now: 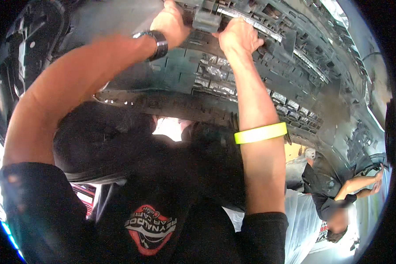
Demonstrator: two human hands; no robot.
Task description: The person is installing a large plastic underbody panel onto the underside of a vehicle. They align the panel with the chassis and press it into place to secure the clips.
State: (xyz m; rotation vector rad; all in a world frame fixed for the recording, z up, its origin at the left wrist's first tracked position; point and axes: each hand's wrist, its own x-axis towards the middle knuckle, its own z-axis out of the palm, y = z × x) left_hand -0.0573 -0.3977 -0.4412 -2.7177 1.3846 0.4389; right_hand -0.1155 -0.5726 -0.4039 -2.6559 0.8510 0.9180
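A large black plastic car bumper (pixel 174 66), its ribbed inner side with slots and silvery patches showing, spans the upper half of the view. My left hand (pixel 169 24) is at its upper part, left of a dark block-shaped piece (pixel 207 21). The fingers are bent against the bumper and partly cut off by the view's top edge. Right of that block, my right hand (pixel 240 37) is closed on the bumper beside a long silvery strip (pixel 259 30). Its fingertips are hidden. A dark watch (pixel 159 44) is on my left wrist, a yellow-green band (pixel 260 133) on my right forearm.
At the lower right another person (pixel 330 193) in dark clothes stretches both arms toward a pale panel at the edge. Clear plastic sheeting (pixel 301 224) hangs near that person. A dark panel with holes (pixel 28 48) curves along the left rim.
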